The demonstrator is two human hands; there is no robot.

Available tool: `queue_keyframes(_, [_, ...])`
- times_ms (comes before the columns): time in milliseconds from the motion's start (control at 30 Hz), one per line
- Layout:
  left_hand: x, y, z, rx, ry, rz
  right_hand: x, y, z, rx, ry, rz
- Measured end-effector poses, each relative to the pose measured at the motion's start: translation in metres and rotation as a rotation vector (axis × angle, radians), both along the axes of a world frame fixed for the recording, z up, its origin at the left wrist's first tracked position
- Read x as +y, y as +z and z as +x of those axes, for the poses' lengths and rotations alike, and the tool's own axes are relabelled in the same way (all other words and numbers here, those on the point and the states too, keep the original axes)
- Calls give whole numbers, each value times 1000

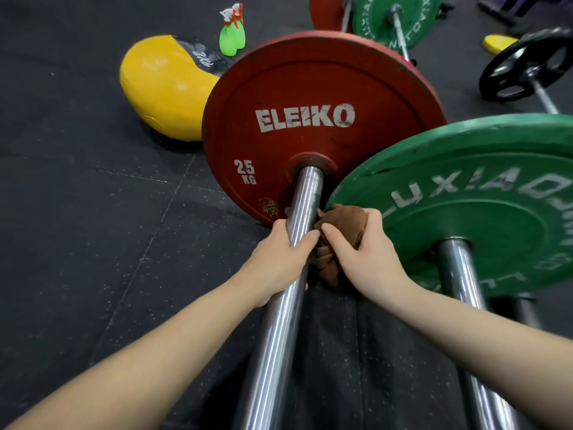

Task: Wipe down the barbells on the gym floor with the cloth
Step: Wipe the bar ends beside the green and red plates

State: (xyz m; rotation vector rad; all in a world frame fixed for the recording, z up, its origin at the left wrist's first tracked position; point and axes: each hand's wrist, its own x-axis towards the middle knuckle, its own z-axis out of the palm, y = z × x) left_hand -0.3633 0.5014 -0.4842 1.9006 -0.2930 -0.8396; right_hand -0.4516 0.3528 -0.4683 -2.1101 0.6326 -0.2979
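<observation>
Two hands split the work: left hand (280, 252) wraps the bar (305, 193), likely steadying it, while right hand (369, 259) clutches the bunched cloth (341, 218) alongside.

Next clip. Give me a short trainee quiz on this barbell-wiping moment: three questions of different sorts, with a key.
1. True or false: the left hand grips the bar that carries the red plate.
2. Which hand holds the cloth? A) right hand B) left hand C) neither
3. Fill in: the red plate is marked ___ KG.
Key: 1 true; 2 A; 3 25.
</observation>
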Motion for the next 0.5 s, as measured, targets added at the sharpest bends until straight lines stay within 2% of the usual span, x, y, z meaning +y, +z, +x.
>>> queue_keyframes(133, [17,6,10,67,37,-74,17,-5,6,-51,51,-17])
queue_keyframes(300, [48,10,31,47,52,-71,38,-1,21,-72,104,-59])
queue_keyframes(433, [72,12,50,23,39,-70,57,0,75,-227,-29,-68])
queue_keyframes(500, [84,14,59,29,38,-74,63,5,106,-211,-74,-94])
